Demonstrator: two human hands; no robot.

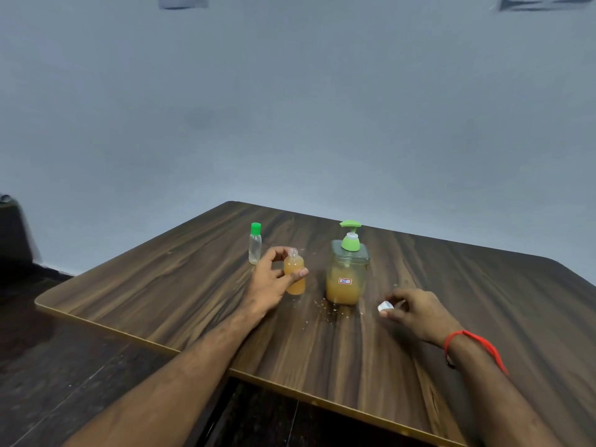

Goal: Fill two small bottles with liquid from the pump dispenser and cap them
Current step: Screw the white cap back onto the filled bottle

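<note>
A small uncapped bottle (295, 279) filled with orange liquid stands on the wooden table (180, 285); my left hand (271, 279) grips it from the left, thumb across its front. Right of it stands the pump dispenser (346, 272), a clear jar with a green pump head and orange liquid in its lower half. My right hand (416, 312) pinches a small white cap (385, 306) just above the table, to the dispenser's right. Behind my left hand stands a second small clear bottle (255, 245) with a green cap, apparently empty.
Small drops and specks (325, 309) lie on the table in front of the dispenser. The table's near edge runs diagonally from left to lower right, with dark floor (64, 366) below it. A pale wall stands behind the table. A red thread (474, 345) circles my right wrist.
</note>
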